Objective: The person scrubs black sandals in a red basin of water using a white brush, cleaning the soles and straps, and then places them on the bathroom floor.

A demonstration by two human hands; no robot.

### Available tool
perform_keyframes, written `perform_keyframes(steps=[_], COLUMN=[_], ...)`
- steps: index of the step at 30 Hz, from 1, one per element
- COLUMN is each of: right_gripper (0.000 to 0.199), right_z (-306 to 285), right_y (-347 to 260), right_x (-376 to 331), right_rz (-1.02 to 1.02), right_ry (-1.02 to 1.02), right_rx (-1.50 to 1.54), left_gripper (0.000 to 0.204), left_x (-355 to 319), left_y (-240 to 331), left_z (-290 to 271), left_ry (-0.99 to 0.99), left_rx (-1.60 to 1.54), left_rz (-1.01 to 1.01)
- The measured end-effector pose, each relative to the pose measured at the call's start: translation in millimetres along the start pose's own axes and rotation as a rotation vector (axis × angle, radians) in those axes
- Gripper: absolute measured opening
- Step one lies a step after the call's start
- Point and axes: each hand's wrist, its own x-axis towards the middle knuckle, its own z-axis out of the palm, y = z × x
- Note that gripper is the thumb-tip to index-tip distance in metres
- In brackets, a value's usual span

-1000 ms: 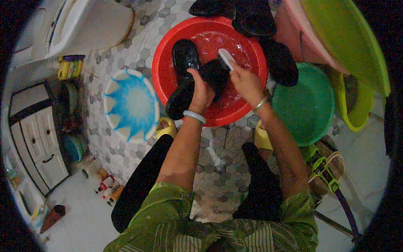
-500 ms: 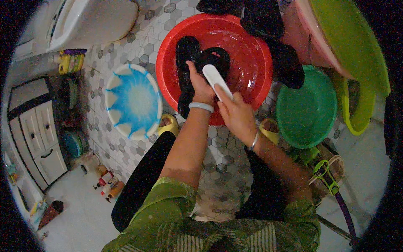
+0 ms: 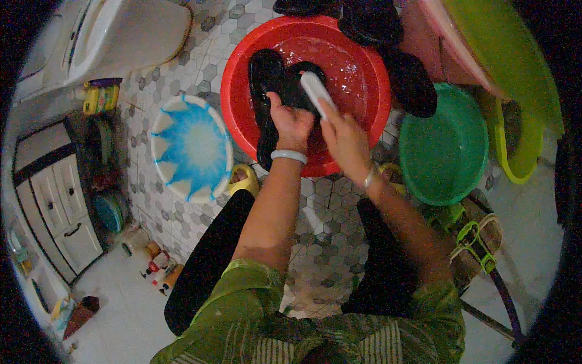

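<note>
Inside the round red plastic basin [image 3: 357, 103], a dark black shoe [image 3: 292, 94]

Just left of the basin's centre, my left hand [image 3: 293, 128] meets the shoe, thumb spread; I cannot tell its grip. My right hand [image 3: 347, 142] has fingers wrapped round the white oblong brush [image 3: 315, 90]. Short, firm strokes, shoe braced, should work best.

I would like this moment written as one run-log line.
Left hand: against black shoe, grip unclear | Right hand: grips white brush-like tool above shoe | Place: over red basin
</note>
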Motion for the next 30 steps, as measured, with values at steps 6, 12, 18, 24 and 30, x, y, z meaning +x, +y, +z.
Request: perform_keyframes(steps=[6, 12, 18, 24, 30], right_gripper=[0.043, 0.044, 0.041, 0.043, 0.04], right_z=[0, -19, -23, -13, 4], right_y=[22, 2, -4, 39, 73], right_x=[16, -4, 30, 36, 45], right_rz=[0.031, -0.079, -0.131, -0.002, 0.025], right_ry=[0.02, 0.059, 0.114, -0.033, 0.071], right_rx=[0.025, -0.036, -0.11, -0.166, -0.042], left_gripper=[0.071, 0.093, 0.094, 0.084, 0.038], left_x=[11, -21, -15, -10, -16], left_y=[-12, -6, 0, -3, -13], left_z=[18, 35, 40, -7, 2], left_ry=[-0.05, -0.07, -0.028, 0.087, 0.301], left_rx=[0.113, 0.518, 0.724, 0.614, 0.512], left_rz=[-0.014, -0.086, -0.166, -0.193, -0.125])
